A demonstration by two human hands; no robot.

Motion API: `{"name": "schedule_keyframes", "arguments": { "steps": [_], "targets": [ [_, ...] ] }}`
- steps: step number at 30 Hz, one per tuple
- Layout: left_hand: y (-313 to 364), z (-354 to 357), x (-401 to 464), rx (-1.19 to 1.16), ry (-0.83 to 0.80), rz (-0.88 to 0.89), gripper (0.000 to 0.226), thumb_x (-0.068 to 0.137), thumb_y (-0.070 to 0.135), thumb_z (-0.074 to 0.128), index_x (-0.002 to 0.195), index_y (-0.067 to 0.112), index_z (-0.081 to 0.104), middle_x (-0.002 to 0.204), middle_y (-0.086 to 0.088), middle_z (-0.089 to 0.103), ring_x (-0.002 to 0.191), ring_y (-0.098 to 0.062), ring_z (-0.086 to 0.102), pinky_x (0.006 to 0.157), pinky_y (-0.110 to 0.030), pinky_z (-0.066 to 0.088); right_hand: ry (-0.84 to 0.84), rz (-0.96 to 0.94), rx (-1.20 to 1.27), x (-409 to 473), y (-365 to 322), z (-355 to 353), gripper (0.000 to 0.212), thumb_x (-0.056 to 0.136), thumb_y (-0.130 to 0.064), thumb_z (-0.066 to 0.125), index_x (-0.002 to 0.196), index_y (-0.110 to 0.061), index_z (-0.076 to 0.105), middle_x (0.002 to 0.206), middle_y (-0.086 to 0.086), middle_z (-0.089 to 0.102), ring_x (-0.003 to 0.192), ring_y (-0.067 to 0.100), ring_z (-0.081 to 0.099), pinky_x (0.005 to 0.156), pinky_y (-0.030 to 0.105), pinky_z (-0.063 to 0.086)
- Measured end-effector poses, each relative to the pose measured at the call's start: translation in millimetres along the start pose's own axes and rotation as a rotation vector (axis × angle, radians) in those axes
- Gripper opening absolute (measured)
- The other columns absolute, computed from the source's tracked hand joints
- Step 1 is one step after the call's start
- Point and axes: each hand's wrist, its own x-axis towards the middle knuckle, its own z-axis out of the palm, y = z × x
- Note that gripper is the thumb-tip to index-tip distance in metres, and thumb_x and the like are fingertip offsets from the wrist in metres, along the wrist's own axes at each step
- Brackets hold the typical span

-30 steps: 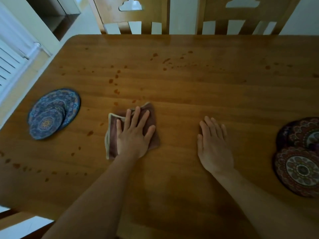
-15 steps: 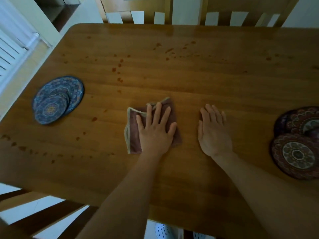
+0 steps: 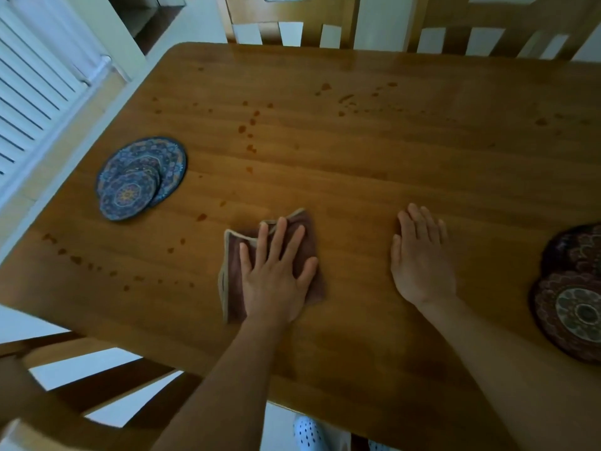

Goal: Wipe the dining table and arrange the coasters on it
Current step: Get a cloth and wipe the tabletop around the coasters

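Note:
A folded brown cloth (image 3: 232, 271) lies on the wooden dining table (image 3: 374, 164), and my left hand (image 3: 276, 275) presses flat on it with spread fingers. My right hand (image 3: 421, 258) rests flat on the bare wood to the right of the cloth. Dark reddish spots (image 3: 250, 125) dot the table's far and left parts. At the left sit two blue patterned coasters (image 3: 143, 175), the small one overlapping the large one. Dark red patterned coasters (image 3: 572, 294) overlap at the right edge, partly cut off by the frame.
Two wooden chair backs (image 3: 286, 17) stand behind the far edge. Another wooden chair (image 3: 65, 395) is at the near left below the table's edge. A white slatted radiator (image 3: 29, 79) lines the left wall.
My left hand has pushed the cloth rightward along the near part of the table, then slightly back toward me. My right hand stays flat in place. The view has shifted.

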Motion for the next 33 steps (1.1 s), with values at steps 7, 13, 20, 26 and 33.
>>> {"name": "schedule_keyframes", "arguments": {
  "steps": [7,13,20,26,33],
  "targets": [
    [-7.6,-9.2,76.7,-0.014,-0.004,-0.124,0.062,0.096,0.066,0.012,0.153,0.045,-0.002,0.163,0.012,-0.013,0.149,-0.018,-0.018,0.119,-0.054,-0.007,0.006,-0.018,-0.010,3.2,2.8,3.6,0.055,0.104,-0.033,0.016,0.153,-0.009,0.023,0.162,0.010,0.015,0.151,0.023,0.005,0.122,0.042,0.000],
    [15.9,-8.3,40.7,-0.043,-0.044,-0.101,0.060,0.098,0.061,0.010,0.153,0.042,-0.006,0.162,0.011,-0.018,0.148,-0.020,-0.023,0.118,-0.056,-0.007,0.023,-0.012,-0.029,2.3,4.4,3.0,0.054,0.104,-0.034,0.019,0.151,-0.008,0.027,0.161,0.011,0.020,0.150,0.026,0.009,0.122,0.044,0.003],
    [19.0,11.4,-68.3,-0.068,0.000,-0.041,0.062,0.096,0.066,0.011,0.153,0.044,-0.001,0.163,0.011,-0.012,0.150,-0.020,-0.015,0.120,-0.054,-0.003,0.011,-0.030,0.031,-9.3,-41.8,0.8,0.047,0.102,-0.023,0.034,0.148,-0.010,0.034,0.160,0.011,0.020,0.150,0.027,0.010,0.122,0.048,0.002],
    [-25.1,7.5,-75.8,-0.102,0.061,-0.365,0.069,0.089,0.071,-0.001,0.153,0.045,-0.002,0.163,0.013,-0.014,0.148,-0.016,-0.021,0.120,-0.049,-0.008,-0.033,-0.285,0.031,-34.0,-123.3,24.6,0.051,0.101,-0.033,0.029,0.147,-0.013,0.039,0.158,0.008,0.029,0.149,0.026,0.018,0.120,0.050,0.012],
    [-57.9,-9.1,-15.4,-0.163,0.046,-0.653,0.068,0.094,0.068,0.009,0.155,0.039,0.002,0.164,0.007,-0.011,0.150,-0.021,-0.017,0.120,-0.050,-0.007,-0.005,-0.281,-0.027,-34.4,-122.8,30.1,0.059,0.097,-0.037,0.018,0.144,-0.011,0.044,0.154,0.012,0.037,0.146,0.028,0.027,0.118,0.053,0.021]
  ]
}}
